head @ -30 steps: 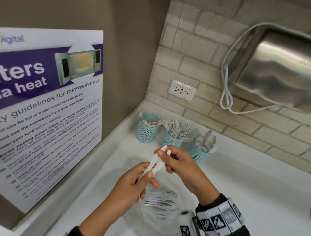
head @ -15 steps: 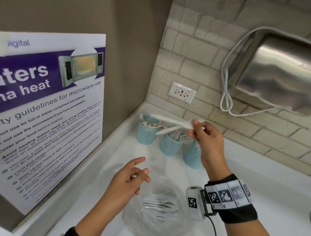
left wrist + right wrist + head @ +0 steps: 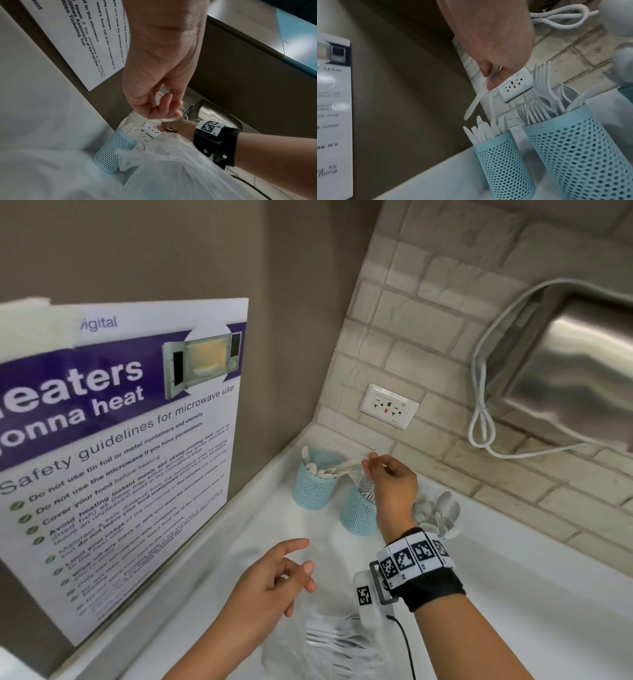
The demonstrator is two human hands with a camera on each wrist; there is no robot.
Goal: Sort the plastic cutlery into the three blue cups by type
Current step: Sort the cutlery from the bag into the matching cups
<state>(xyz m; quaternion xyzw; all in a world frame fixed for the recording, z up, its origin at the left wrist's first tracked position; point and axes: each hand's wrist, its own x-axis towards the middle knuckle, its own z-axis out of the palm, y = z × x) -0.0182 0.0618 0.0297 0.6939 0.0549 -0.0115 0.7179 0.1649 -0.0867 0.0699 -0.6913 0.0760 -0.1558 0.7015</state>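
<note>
Three blue mesh cups stand in a row near the corner of the white counter. The left cup (image 3: pixel 313 486) (image 3: pixel 503 159) holds white knives, the middle cup (image 3: pixel 356 513) (image 3: pixel 580 152) forks, the right cup (image 3: pixel 440 537) spoons and is mostly hidden by my wrist. My right hand (image 3: pixel 371 463) (image 3: pixel 489 78) pinches white plastic knives (image 3: pixel 476 100) by their handles, their blades slanting down over the left cup. My left hand (image 3: pixel 298 563) (image 3: pixel 164 109) hovers with loose fingers and holds nothing above a clear plastic bag (image 3: pixel 329 645) of remaining cutlery.
A safety poster (image 3: pixel 113 446) leans on the left wall. A wall socket (image 3: pixel 388 405) sits behind the cups. A steel appliance (image 3: pixel 575 371) with a looped white cable (image 3: pixel 483 419) hangs at the right.
My right hand took the knives from the left hand, carried them up and back, then lowered them over the left cup. The left hand let go and stayed over the bag.
</note>
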